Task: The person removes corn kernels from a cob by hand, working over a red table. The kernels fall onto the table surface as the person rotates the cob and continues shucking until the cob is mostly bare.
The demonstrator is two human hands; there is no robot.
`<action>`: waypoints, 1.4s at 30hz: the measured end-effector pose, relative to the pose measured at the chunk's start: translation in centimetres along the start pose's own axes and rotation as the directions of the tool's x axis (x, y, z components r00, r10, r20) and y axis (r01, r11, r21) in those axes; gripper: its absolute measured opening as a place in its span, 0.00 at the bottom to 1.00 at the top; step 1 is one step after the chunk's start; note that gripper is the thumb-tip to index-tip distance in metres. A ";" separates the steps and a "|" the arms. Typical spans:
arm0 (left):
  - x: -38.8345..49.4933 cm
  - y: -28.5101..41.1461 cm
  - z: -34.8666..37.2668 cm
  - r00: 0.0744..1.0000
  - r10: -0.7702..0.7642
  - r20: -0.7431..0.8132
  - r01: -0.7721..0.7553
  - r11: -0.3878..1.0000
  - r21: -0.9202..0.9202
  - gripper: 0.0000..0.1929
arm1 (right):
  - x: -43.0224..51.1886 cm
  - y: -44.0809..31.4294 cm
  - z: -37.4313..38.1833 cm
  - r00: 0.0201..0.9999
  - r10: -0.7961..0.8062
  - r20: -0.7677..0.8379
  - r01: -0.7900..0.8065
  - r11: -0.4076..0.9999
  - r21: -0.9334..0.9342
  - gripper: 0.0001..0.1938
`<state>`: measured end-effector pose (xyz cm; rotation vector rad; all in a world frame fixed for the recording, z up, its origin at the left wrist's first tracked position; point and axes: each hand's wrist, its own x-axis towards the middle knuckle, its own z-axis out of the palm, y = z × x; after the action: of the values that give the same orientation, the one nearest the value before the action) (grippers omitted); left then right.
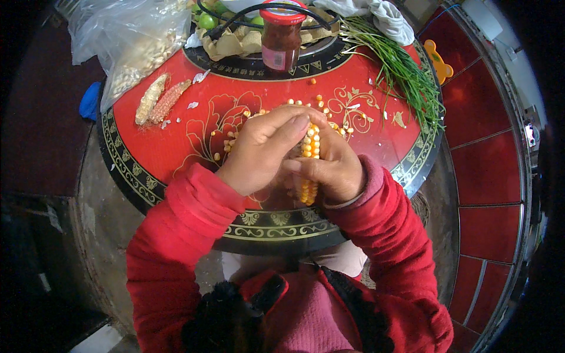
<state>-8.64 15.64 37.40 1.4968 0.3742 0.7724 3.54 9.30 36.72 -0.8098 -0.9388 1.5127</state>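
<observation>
A partly stripped corn cob [310,145] with yellow kernels is held upright between both hands over the near part of the red round table [154,145]. My right hand [342,163] is wrapped around the cob, its thumb across the lower part. My left hand [265,145] rests against the cob's upper end, thumb near the top; its fingers are partly hidden. Loose corn kernels [231,136] lie on the table around and beyond the hands. Two bare cobs, one pale [151,99] and one pinkish [170,100], lie side by side at the left.
A clear plastic bag of pale pieces [137,66] stands at the back left. A red-lidded glass jar [281,39], a black cable [247,9] and green round fruits [206,21] are at the back. Long green stalks [397,70] and a whitish cloth [390,20] lie at the right.
</observation>
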 end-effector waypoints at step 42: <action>0.0 -0.2 -0.2 0.992 0.099 -0.078 -0.066 0.936 0.344 0.22 | 0.4 0.7 -0.4 0.940 -0.312 -0.139 0.273 0.931 -0.242 0.19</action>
<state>-8.71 15.80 37.20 1.8146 0.5400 0.8789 3.56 9.75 35.92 -0.9002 -1.0553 1.0726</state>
